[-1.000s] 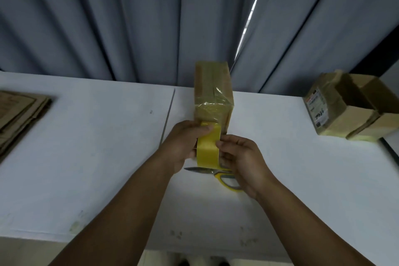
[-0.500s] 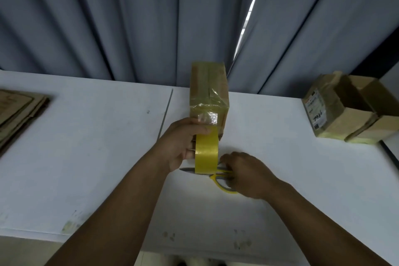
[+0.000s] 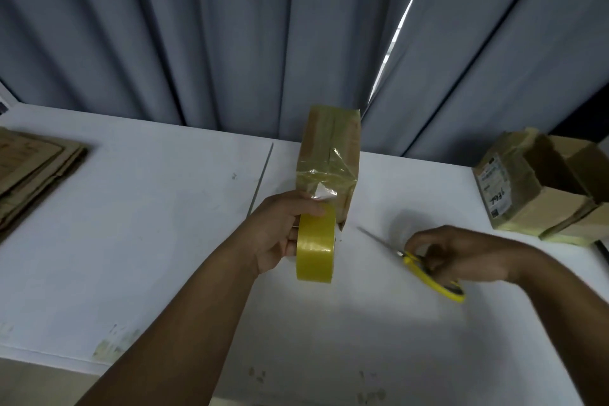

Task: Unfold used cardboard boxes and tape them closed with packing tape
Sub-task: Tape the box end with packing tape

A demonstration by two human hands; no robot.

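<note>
The left hand grips the yellow tape roll, thumb over its top, right at the near end of the narrow cardboard box standing on the white counter. A short, shiny stretch of tape seems to run from roll to box. The right hand is curled round the yellow-handled scissors, low over the counter and apart from the box, to its right. The cut looks risky: if the left hand slackens, the strip may fold onto itself, while a hard pull could tip the unbraced box.
</note>
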